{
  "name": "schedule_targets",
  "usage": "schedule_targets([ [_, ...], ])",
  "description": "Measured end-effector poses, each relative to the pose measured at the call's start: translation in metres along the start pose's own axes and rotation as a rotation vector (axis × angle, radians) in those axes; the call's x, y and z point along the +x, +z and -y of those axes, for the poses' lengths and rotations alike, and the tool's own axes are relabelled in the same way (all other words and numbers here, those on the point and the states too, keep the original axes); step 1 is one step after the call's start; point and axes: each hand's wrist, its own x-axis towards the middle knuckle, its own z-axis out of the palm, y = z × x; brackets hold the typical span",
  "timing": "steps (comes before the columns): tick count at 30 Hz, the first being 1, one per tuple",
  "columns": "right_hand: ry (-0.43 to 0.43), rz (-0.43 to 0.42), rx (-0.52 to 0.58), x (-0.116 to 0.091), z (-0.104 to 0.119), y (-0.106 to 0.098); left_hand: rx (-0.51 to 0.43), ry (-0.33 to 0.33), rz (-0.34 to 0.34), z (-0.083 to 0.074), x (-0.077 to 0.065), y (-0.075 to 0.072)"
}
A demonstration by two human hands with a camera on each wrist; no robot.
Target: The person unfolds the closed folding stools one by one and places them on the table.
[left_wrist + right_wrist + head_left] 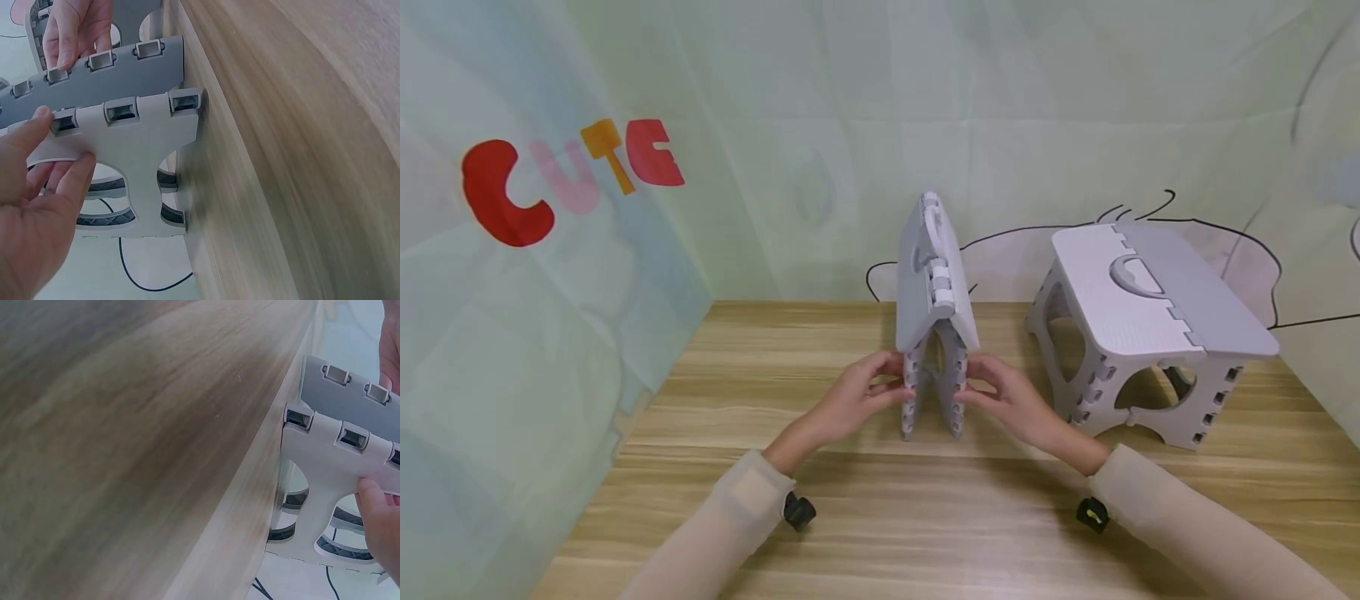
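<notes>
Folded stool (934, 317) stands barely parted left of the open stool (1138, 325), both hands' grip pinching its legs: left hand (857, 400), right hand (1011, 400).

Soft, even light fills the head view, with faint shadows under the forearms on the counter (925, 517), bowed edges, and blurred wood grain in both wrist views.

A folded grey stool (325, 481) stands on its edge on the wooden tabletop (144, 437), its hinged leg panels side by side. The right hand (380, 515) has its fingertips on the lighter panel; another hand (390, 347) shows at the upper corner.
</notes>
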Motion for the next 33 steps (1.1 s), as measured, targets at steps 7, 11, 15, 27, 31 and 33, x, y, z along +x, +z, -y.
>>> schedule_targets([
  [7,-0.002,0.0,-0.001,0.0,0.0,0.001,0.024,0.001,0.009,0.001,-0.004,-0.007],
  [11,-0.001,-0.003,0.013,0.0,0.0,0.002,0.023,-0.004,0.015,0.0,-0.007,-0.011],
  [15,0.001,-0.003,0.026,0.001,0.001,0.003,0.019,0.0,0.019,0.0,-0.008,-0.014],
  [27,-0.005,-0.004,0.012,0.001,0.001,0.003,0.005,0.005,0.018,0.002,-0.013,-0.022],
  [31,-0.011,-0.001,0.013,0.001,0.001,0.003,0.006,0.006,0.018,0.003,-0.014,-0.024],
  [33,-0.015,0.0,0.016,0.001,0.001,0.003,0.008,0.008,0.022,0.003,-0.015,-0.026],
])
